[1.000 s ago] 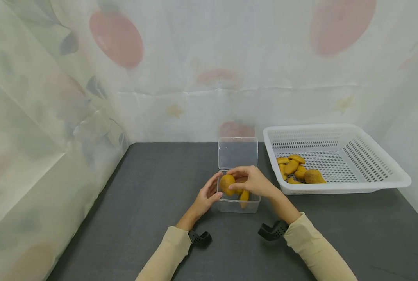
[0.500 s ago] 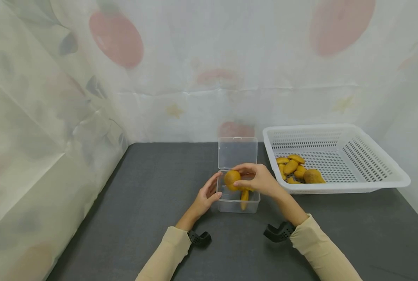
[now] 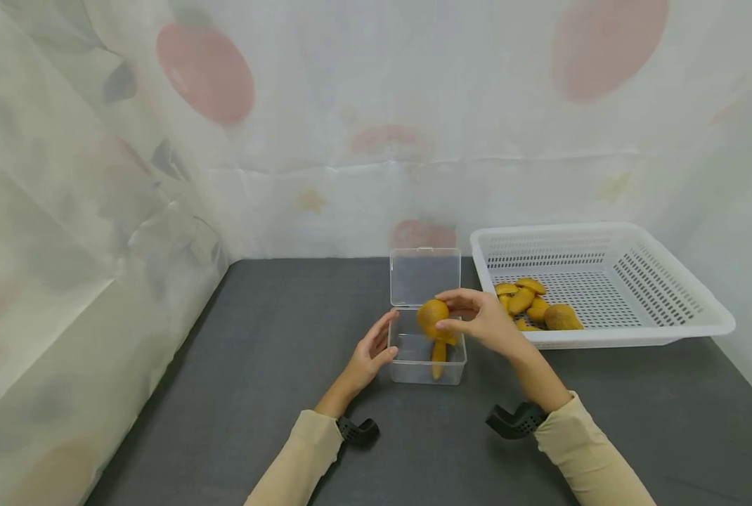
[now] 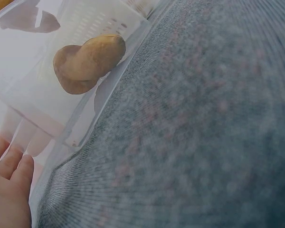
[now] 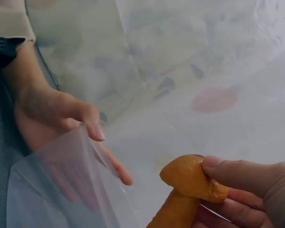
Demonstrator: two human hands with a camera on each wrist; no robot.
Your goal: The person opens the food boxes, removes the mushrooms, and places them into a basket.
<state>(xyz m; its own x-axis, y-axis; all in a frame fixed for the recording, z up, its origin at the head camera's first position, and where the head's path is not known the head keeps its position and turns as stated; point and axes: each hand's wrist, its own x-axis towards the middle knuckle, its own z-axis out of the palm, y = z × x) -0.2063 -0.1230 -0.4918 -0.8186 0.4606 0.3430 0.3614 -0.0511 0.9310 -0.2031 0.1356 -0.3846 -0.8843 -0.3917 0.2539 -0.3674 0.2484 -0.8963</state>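
My right hand (image 3: 483, 320) pinches a yellow-brown mushroom (image 3: 431, 318) over the right side of a clear plastic box. Its thumb and fingers are on the rounded cap of the held mushroom (image 5: 185, 178) in the right wrist view. Another mushroom (image 4: 88, 66) lies inside the box, seen through the wall in the left wrist view; in the head view the held one partly covers it. The box (image 3: 407, 372) has its lid (image 3: 425, 277) raised at the back. Against the box's left side rests my left hand (image 3: 368, 358), fingers extended and thumb apart.
A white perforated basket (image 3: 667, 330) stands to the right of the box, with several similar mushrooms (image 3: 521, 302) in its left end. Both stand on a dark grey table (image 3: 287, 337). A printed curtain (image 3: 313, 126) hangs behind, and another sheet is at the left.
My right hand has moved right and slightly up with the mushroom, from the box's left side to its right side. My left hand has stayed at the box.
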